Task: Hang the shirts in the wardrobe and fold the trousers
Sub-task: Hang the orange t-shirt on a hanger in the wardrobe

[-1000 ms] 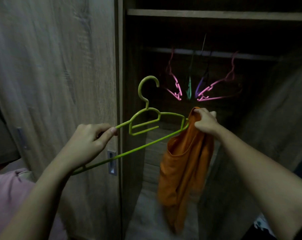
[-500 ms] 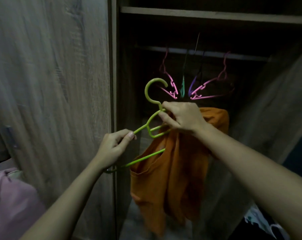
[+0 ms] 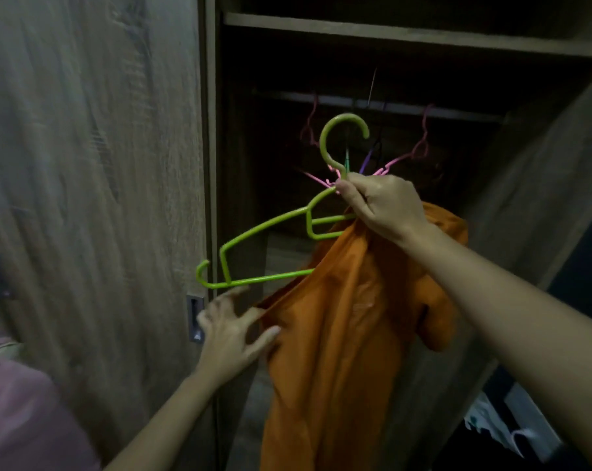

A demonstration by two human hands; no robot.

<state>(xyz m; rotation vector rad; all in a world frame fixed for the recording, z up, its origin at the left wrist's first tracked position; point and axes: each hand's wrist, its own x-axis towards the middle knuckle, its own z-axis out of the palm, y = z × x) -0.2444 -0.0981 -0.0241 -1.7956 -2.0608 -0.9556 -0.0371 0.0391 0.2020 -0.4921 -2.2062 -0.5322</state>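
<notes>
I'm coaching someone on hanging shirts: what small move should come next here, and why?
Probably the left hand, open beside the cloth, should pinch the nearest edge of the orange shirt and draw it over the bare left end of the green hanger. The right hand grips the hanger below its hook, and the shirt covers only its right side.

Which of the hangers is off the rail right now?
The lime green hanger: the right hand grips its neck, with the orange shirt partly on it. The pink hangers and purple hanger hang on the rail.
</notes>
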